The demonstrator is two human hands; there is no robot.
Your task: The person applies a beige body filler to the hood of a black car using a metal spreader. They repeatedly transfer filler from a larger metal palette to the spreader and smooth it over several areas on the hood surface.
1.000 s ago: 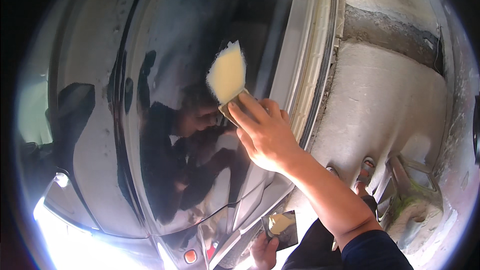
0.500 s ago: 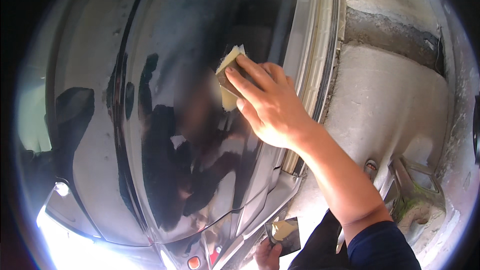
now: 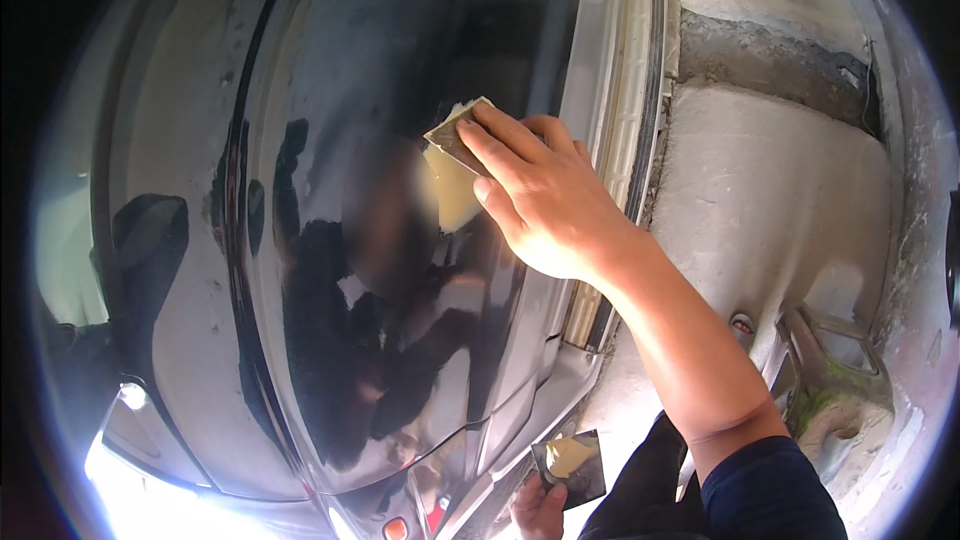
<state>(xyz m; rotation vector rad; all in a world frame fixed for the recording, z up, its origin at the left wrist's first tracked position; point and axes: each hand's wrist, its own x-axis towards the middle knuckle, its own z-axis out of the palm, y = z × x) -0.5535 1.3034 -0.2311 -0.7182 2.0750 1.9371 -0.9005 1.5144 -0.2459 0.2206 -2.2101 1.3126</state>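
My right hand [image 3: 565, 208] reaches across a glossy dark car body panel [image 3: 400, 50], fingers pressed on a thin, flat filler spreader [image 3: 460, 144]. Pale yellow putty clings to the spreader's far edge. Just below it, a patch of the same putty [image 3: 455, 198] is smeared on the panel. Low in the picture, my left hand [image 3: 538, 512] grips a dark putty knife [image 3: 588, 475] by its handle end. A lump of yellow putty [image 3: 567, 455] lies on that blade.
Along the panel's right side runs a pale ribbed sill [image 3: 625, 90]. Beyond it lies grey concrete ground [image 3: 770, 180] with a dark recess [image 3: 780, 65]. A mossy, worn frame-like object [image 3: 835, 365] stands at the lower right. An orange lamp [image 3: 396, 528] sits at the car's lower end.
The spreader in my right hand has shifted slightly up and tilted, uncovering more of the putty patch beneath it. My left hand still holds the putty knife in nearly the same place.
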